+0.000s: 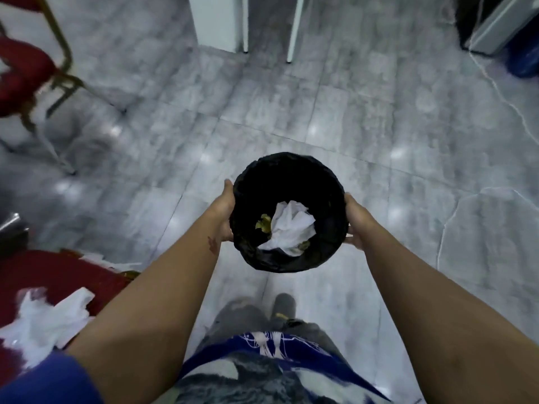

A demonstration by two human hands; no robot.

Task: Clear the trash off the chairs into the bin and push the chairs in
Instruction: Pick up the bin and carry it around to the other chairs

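I hold a round black bin (253, 252) lined with a black bag, over the floor in front of me. My left hand (226, 211) grips its left side and my right hand (357, 221) grips its right side. Inside the bin lie a crumpled white tissue (291, 225) and some small yellowish scraps (264, 223). At the lower left is a red chair seat (67, 275) with crumpled white tissues and clear plastic (43, 319) on it. A second red chair (20, 74) with a gold frame stands at the upper left.
Grey marble-look floor tiles (379, 126) stretch ahead. White table or cabinet legs (293, 30) stand at the top centre. A dark unit with a blue container (525, 56) sits at the top right. My feet (280, 307) are below the bin.
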